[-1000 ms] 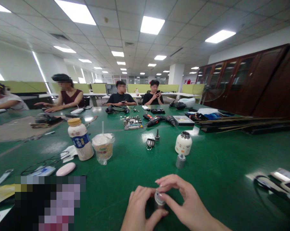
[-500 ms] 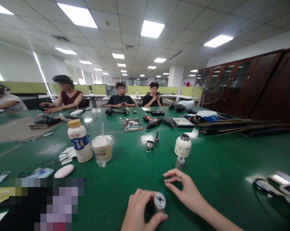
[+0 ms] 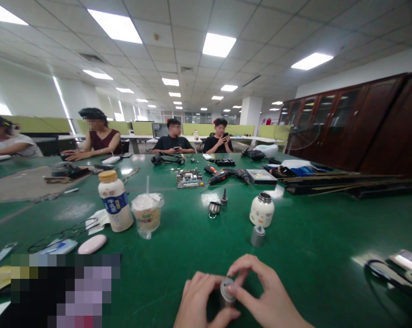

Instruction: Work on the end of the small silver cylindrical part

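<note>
A small grey cylindrical motor stands upright at the front of the green table, its round end facing up. My left hand curls round its left side, fingers behind and thumb in front. The thumb and forefinger of my right hand pinch at its top, covering part of the end face. A second grey motor, with a stub on top, stands farther off to the right. Close behind it is a white, lidless flask with a printed pattern.
A metal cup-like piece and a dark drill chuck lie mid-table. Leftward stand a bottle and a lidded cup. Farther back are a circuit board and power drills. Several people sit beyond.
My right hand has come in leftward and down onto the motor's top. My left hand keeps its hold. The view has shifted slightly, and the second motor now shows fully.
</note>
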A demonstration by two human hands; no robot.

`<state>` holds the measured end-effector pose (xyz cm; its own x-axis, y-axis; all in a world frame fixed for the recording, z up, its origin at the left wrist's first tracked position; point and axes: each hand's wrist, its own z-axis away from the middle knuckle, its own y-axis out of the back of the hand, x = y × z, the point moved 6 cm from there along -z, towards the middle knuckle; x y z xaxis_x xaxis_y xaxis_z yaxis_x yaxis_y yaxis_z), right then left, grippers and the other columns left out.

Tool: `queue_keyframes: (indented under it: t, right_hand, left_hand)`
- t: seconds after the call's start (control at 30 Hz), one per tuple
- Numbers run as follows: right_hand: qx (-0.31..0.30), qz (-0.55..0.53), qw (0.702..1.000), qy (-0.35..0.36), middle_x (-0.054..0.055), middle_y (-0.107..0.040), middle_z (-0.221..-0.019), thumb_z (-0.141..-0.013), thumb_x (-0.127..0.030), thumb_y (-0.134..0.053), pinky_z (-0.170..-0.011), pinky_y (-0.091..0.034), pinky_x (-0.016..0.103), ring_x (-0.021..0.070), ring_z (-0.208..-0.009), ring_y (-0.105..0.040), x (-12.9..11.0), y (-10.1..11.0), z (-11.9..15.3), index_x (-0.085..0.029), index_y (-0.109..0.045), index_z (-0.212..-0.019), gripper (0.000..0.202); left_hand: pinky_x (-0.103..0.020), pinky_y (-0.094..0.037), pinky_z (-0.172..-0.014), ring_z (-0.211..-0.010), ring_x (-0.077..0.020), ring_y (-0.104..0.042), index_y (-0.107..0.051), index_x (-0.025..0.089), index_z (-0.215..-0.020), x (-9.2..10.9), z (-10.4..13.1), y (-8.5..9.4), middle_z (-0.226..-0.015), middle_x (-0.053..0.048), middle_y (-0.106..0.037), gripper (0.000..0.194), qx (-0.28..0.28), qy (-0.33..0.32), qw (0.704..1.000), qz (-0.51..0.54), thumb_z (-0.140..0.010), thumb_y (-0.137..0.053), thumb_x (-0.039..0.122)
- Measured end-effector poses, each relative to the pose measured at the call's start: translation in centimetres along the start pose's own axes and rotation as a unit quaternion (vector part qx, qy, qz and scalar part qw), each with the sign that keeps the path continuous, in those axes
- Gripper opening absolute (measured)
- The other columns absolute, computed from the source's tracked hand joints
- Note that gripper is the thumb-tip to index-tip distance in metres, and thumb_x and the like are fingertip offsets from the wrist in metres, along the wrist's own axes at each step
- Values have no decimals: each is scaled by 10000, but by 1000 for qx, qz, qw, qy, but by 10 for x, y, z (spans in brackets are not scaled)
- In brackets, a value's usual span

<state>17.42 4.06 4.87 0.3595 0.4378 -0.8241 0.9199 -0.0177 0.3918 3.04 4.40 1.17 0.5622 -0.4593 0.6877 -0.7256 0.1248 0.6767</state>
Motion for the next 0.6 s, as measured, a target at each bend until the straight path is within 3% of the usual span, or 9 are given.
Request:
queue_keyframes:
  t: [0.1,0.2,0.23,0.37,0.47,0.6]
  right_hand:
    - [44,-39,998,-31,18,-636,-843,-899,-326,-581,-732,-498,324,184,-736,-613,13,5,2,-225,-584,-957,116]
    - [-3,-96,994,-43,52,-641,-945,-956,-332,-418,-842,-481,372,216,-888,-627,21,0,7,-226,-561,-1031,193]
    - [-32,-114,992,-42,62,-645,-985,-941,-308,-407,-876,-471,387,227,-942,-625,22,-3,8,-225,-559,-1054,206]
    - [-127,-124,983,-37,75,-633,-1101,-785,-179,-525,-948,-447,395,247,-1074,-596,16,-15,14,-212,-530,-1143,360]
    - [-137,-75,987,-37,63,-625,-1081,-719,-121,-615,-920,-465,365,239,-1035,-601,10,-19,15,-205,-531,-1122,421]
    - [-113,-38,992,-38,27,-632,-961,-768,-140,-630,-825,-490,319,208,-908,-619,8,-21,14,-204,-551,-992,245]
  left_hand:
    - [-380,-492,-807,-924,-272,-643,-686,257,-1051,2,2,4,-969,-38,-726,396,19,10,1000,15,-675,-810,264]
    - [-410,-494,-876,-992,-281,-622,-614,229,-1187,6,4,13,-1058,-67,-686,597,79,-8,996,40,-627,-821,239]
    - [-417,-489,-896,-1019,-281,-610,-613,227,-1185,7,4,17,-1083,-76,-670,563,100,-21,994,47,-655,-800,248]
    - [-451,-463,-931,-1082,-285,-563,-724,265,-933,10,1,25,-1078,-77,-639,134,129,-40,990,38,-805,-682,264]
    - [-470,-451,-930,-1090,-294,-543,-756,290,-846,11,-2,26,-1076,-73,-632,85,123,-30,992,27,-809,-688,254]
    - [-456,-459,-925,-1060,-283,-545,-768,297,-843,16,-4,25,-1043,-66,-645,95,113,-35,992,38,-781,-725,239]
